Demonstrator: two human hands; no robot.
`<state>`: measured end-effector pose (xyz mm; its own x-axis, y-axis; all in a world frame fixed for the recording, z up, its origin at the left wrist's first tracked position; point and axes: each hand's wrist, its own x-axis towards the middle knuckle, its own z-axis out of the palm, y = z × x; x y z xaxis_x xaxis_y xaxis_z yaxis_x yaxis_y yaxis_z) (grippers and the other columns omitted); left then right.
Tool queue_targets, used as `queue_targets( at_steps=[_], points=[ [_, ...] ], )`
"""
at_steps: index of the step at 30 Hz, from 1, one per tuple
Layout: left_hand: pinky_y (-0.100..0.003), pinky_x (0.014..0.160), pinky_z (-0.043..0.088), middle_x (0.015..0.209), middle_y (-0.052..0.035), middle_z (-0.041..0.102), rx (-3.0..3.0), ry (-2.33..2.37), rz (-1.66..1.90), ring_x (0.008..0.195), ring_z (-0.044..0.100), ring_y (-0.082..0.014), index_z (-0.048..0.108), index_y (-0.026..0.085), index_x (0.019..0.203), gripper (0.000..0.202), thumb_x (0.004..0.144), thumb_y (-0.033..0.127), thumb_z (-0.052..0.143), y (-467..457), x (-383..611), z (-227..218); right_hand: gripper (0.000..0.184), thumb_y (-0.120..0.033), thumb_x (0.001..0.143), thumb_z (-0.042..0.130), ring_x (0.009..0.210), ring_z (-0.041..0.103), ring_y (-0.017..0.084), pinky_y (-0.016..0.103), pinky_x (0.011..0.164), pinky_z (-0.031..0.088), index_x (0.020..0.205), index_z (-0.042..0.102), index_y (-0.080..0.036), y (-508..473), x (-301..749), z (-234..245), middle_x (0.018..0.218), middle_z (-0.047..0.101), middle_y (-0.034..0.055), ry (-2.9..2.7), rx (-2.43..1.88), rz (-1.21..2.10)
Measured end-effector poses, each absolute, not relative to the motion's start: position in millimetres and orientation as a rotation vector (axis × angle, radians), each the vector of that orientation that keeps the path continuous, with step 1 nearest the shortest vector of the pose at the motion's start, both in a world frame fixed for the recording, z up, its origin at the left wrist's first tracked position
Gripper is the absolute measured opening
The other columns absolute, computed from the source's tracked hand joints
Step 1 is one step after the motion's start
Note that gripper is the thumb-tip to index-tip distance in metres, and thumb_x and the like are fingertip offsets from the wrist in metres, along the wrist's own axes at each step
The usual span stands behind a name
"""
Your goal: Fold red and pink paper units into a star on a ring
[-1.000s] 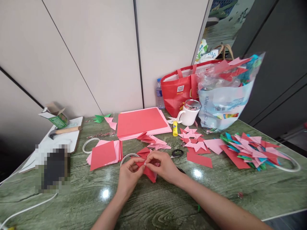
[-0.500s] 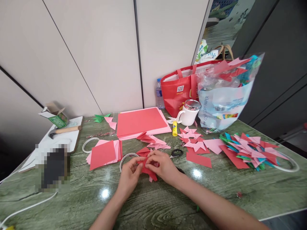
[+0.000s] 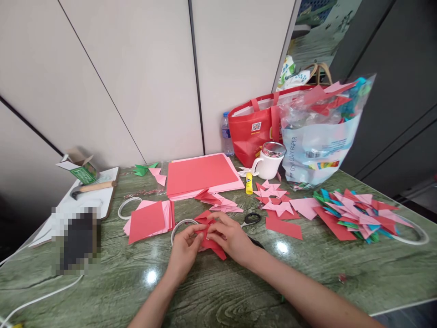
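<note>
Between my two hands is a folded red paper piece (image 3: 215, 247), partly covered by my fingers. My left hand (image 3: 187, 243) pinches its left side with thumb and forefinger. My right hand (image 3: 228, 237) grips it from the right, fingers bent over the top. Just behind them lies another red folded paper (image 3: 202, 217), and a white ring (image 3: 175, 231) sits beside my left hand. Black-handled scissors (image 3: 252, 218) rest by my right hand, mostly hidden. Further back are pink folded pieces (image 3: 225, 203).
A stack of red and pink squares (image 3: 148, 221) lies left, large sheets (image 3: 201, 173) behind. To the right are a glue stick (image 3: 249, 183), a white mug (image 3: 269, 164), a paper ring (image 3: 275, 200), a colourful folded-paper pile (image 3: 362, 214) and a plastic bag (image 3: 314, 146). A hammer (image 3: 92, 188) lies far left.
The red paper has turned slightly between my hands, its lower tip now further right. The small pink tip beneath it no longer shows. Both hands keep their hold.
</note>
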<state>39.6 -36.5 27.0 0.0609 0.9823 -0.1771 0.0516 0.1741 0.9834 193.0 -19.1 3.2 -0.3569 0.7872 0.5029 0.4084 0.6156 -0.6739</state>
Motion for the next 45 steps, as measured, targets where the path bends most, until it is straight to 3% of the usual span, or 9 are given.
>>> queue_targets(
  at_steps=[5, 10, 15, 23, 32, 38, 45],
  points=[
    [-0.033, 0.063, 0.054, 0.085, -0.0073, 0.07, 1.256, 1.305, 1.023, 0.07, 0.066, -0.0202, 0.066, 0.015, 0.089, 0.028, 0.07, 0.035, 0.061, -36.1, 40.1, 24.9, 0.008, -0.012, 0.078, 0.059, 0.085, 0.061, 0.017, 0.031, 0.075, 0.05, 0.076, 0.063, -0.018, -18.9, 193.4, 3.7, 0.096, 0.061, 0.0067, -1.933, -0.976, 0.651],
    [-0.034, 0.077, 0.053, 0.095, -0.0082, 0.07, 1.485, 1.312, 1.105, 0.083, 0.066, -0.0207, 0.066, 0.017, 0.092, 0.023, 0.075, 0.028, 0.053, -39.2, 42.9, 21.8, 0.009, -0.01, 0.074, 0.059, 0.085, 0.061, 0.018, 0.031, 0.076, 0.05, 0.072, 0.063, -0.017, -22.4, 189.1, 4.1, 0.093, 0.062, 0.0075, -1.854, -1.026, 0.643],
    [-0.034, 0.079, 0.052, 0.101, -0.0094, 0.069, 1.499, 1.321, 1.111, 0.088, 0.066, -0.0212, 0.065, 0.017, 0.098, 0.026, 0.078, 0.025, 0.052, -41.0, 43.9, 19.8, 0.01, -0.01, 0.076, 0.054, 0.082, 0.061, 0.017, 0.028, 0.07, 0.05, 0.074, 0.061, -0.017, -24.6, 185.7, 3.4, 0.091, 0.062, 0.0079, -1.847, -1.018, 0.637],
    [-0.035, 0.086, 0.049, 0.103, -0.0095, 0.068, 1.55, 1.331, 1.122, 0.094, 0.063, -0.0218, 0.065, 0.018, 0.1, 0.026, 0.079, 0.024, 0.051, -41.3, 43.8, 19.8, 0.009, -0.011, 0.075, 0.058, 0.082, 0.062, 0.017, 0.03, 0.074, 0.048, 0.071, 0.062, -0.018, -21.4, 187.5, 5.4, 0.09, 0.064, 0.0062, -1.772, -1.04, 0.735],
    [-0.036, 0.076, 0.054, 0.102, -0.0089, 0.068, 1.413, 1.297, 1.11, 0.083, 0.067, -0.0214, 0.062, 0.017, 0.105, 0.03, 0.079, 0.028, 0.051, -43.6, 46.3, 17.0, 0.01, -0.009, 0.076, 0.055, 0.083, 0.06, 0.017, 0.029, 0.073, 0.049, 0.074, 0.06, -0.018, -24.1, 182.7, 0.0, 0.089, 0.062, 0.0057, -1.812, -1.041, 0.626],
    [-0.034, 0.077, 0.053, 0.103, -0.009, 0.068, 1.433, 1.31, 1.103, 0.086, 0.066, -0.0218, 0.063, 0.017, 0.104, 0.029, 0.079, 0.029, 0.052, -43.0, 45.2, 11.9, 0.014, -0.005, 0.076, 0.05, 0.079, 0.057, 0.018, 0.032, 0.073, 0.049, 0.076, 0.056, -0.018, -24.2, 183.2, -3.5, 0.083, 0.06, 0.007, -1.899, -1.019, 0.452],
    [-0.034, 0.074, 0.053, 0.094, -0.0077, 0.071, 1.477, 1.372, 1.124, 0.08, 0.066, -0.0211, 0.066, 0.018, 0.098, 0.027, 0.077, 0.03, 0.054, -40.5, 45.2, 18.5, 0.009, -0.01, 0.075, 0.056, 0.074, 0.059, 0.015, 0.025, 0.064, 0.049, 0.074, 0.058, -0.018, -19.1, 187.7, 2.5, 0.084, 0.062, 0.0046, -1.784, -1.002, 0.69]
  ],
)
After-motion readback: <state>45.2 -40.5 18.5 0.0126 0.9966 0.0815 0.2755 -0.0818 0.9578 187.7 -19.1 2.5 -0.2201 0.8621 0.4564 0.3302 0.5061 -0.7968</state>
